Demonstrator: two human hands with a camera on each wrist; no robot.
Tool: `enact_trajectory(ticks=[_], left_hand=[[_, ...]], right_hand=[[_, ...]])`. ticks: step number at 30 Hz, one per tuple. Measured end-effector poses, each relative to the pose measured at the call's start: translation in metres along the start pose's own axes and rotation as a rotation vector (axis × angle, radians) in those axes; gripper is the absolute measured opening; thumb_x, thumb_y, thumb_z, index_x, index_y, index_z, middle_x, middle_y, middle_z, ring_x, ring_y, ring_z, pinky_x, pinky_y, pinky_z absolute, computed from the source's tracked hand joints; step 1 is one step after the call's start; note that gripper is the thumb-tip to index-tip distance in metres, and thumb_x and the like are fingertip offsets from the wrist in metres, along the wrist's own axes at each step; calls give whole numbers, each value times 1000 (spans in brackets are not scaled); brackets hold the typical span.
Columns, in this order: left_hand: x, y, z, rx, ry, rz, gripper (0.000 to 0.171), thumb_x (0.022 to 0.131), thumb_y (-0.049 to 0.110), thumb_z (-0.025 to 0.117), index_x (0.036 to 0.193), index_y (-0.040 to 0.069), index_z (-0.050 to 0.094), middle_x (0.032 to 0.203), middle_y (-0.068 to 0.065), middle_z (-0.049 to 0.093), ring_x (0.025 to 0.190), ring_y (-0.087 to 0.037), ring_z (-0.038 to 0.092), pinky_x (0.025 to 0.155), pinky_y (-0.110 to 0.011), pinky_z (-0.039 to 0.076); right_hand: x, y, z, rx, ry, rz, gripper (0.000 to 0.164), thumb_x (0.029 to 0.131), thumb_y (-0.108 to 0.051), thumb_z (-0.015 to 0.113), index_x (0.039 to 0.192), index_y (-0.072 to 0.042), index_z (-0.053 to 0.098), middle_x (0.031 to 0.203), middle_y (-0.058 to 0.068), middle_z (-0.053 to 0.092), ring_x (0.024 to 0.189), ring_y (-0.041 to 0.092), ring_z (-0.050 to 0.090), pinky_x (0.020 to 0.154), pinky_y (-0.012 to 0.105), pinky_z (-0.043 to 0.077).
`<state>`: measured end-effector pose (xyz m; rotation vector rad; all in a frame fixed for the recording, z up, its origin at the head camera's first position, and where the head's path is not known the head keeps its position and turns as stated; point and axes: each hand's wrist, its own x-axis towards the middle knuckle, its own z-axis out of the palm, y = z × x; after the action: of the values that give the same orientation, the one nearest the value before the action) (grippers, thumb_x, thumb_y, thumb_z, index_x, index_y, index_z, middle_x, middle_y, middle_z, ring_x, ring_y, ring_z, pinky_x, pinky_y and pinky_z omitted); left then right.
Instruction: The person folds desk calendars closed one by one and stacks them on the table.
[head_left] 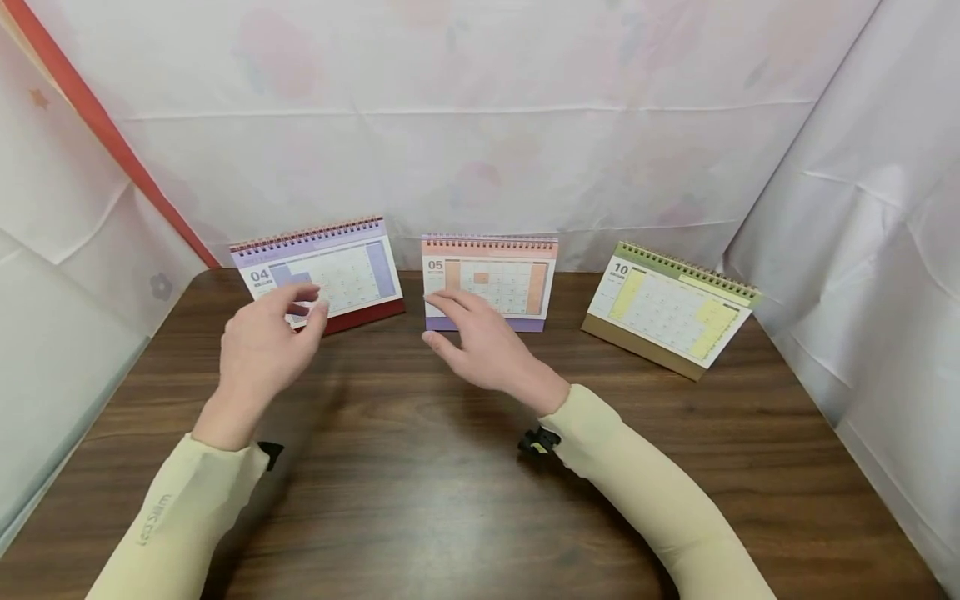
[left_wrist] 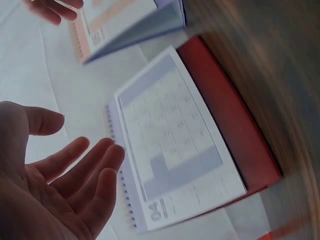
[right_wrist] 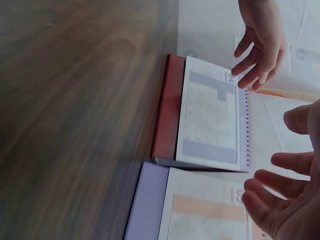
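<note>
- The left hand [head_left: 264, 343] is held in front of the April calendar [head_left: 348, 279], with its fingers loosely bent and its thumb set apart; whether the page is touched cannot be told.
- The right hand [head_left: 480, 343] is held before the left part of the May calendar [head_left: 510, 287], with its fingers relaxed, slightly spread, and its thumb apart.
- The April calendar, lilac-printed on a red base, is stood at the left, angled inward.
- The May calendar, orange-printed on a purple base, is stood in the middle, just beside it.
- The October calendar [head_left: 667, 312], green and yellow on a tan base, is placed well apart at the right.
- All three are set upright, tilted back, near the far edge of the wooden table [head_left: 420, 508].
- Pale cloth [head_left: 487, 83] is hung behind.
</note>
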<state>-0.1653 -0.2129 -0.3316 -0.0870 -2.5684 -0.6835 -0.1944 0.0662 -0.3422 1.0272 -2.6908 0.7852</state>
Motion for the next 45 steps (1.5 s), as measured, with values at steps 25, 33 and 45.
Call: enact_trajectory(ticks=[25,33,45], left_hand=[[24,-70,-25,-248,-86,-458,74,99,58,41,155,11,35,147,-19,44,133,-37,38,104,-55,32],[24,-77,-25,-306,-164,-475,81,99,61,36,159,8,21,158,-19,31,145,-39,25,112,-59,23],[26,-75,-16,-408,-180,-464,81,100,59,38,161,11,13,161,-17,25,146,-35,21,114,-57,21]], right_hand=[[84,-18,33,244,107,28,66,103,-31,54,158,-8,26,163,7,21,147,12,19,116,32,23],[105,-24,45,470,139,131,79,102,-36,56,161,-13,9,167,-2,2,149,7,1,119,36,15],[124,-4,66,869,100,412,79,99,-54,52,161,-27,12,164,-13,13,149,11,13,118,45,20]])
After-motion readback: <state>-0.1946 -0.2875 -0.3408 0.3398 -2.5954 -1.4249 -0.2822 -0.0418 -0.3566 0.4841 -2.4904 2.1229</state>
